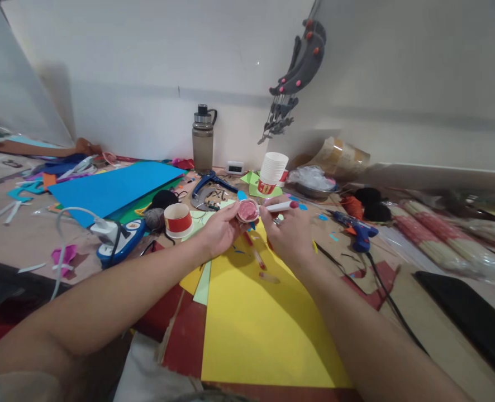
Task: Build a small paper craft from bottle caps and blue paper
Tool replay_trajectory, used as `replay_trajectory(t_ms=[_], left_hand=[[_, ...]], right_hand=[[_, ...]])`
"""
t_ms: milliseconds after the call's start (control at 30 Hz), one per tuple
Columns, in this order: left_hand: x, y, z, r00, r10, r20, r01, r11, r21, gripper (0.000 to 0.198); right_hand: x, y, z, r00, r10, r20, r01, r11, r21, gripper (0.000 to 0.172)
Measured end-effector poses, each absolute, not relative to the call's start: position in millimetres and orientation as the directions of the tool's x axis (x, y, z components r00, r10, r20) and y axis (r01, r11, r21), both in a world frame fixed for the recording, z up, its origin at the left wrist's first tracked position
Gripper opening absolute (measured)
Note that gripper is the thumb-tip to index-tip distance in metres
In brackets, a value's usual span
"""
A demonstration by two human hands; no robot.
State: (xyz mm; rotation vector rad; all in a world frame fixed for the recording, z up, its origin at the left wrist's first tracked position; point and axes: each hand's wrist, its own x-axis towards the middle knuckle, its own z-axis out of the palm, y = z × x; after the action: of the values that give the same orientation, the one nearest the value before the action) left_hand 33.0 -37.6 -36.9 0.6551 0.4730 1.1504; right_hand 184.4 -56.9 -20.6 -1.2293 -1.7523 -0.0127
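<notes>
My left hand [220, 229] is closed round a small paper cup [247, 210], turned so its pink-coloured bottom faces me. My right hand [290, 233] grips a white marker with a red tip [281, 206], the tip touching the cup's edge. Both hands hover above a large yellow paper sheet [256, 324] lying on the table in front of me. Several short glue sticks [259, 259] lie on the yellow sheet just below my hands.
A red-banded paper cup [177, 220] and yarn balls [160, 207] sit left of my hands. A stack of cups [271, 172], a water bottle [203, 139], blue paper [113, 187], a blue glue gun [358, 228] with cord, and wrapped stick bundles [440, 237] crowd the table.
</notes>
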Motion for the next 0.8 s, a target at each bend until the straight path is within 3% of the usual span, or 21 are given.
replay_trajectory(t_ms=[267,467,700,800], left_hand=[[35.3,-41.6,-38.7,0.418,0.908,-0.031,-0.633,0.315,0.707,0.023],[33.3,-36.8,-41.1,0.361,0.932,-0.014,-0.66,0.266,0.702,0.023],[33.7,-40.6,-40.7,0.408,0.913,-0.026,-0.651,0.311,0.692,0.019],[35.0,-41.9,-40.7,0.422,0.905,-0.043,-0.648,0.335,0.684,0.017]], right_hand=[[182.9,-57.1,-19.6,-0.024,0.711,0.702,0.596,0.574,-0.561,0.018],[184.5,-57.3,-18.2,-0.006,0.742,0.67,0.669,0.501,-0.549,0.017],[176.2,-61.3,-16.9,-0.064,0.791,0.609,0.499,0.554,-0.667,0.016],[179.6,-58.5,-17.8,-0.04,0.777,0.628,0.514,0.555,-0.654,0.017]])
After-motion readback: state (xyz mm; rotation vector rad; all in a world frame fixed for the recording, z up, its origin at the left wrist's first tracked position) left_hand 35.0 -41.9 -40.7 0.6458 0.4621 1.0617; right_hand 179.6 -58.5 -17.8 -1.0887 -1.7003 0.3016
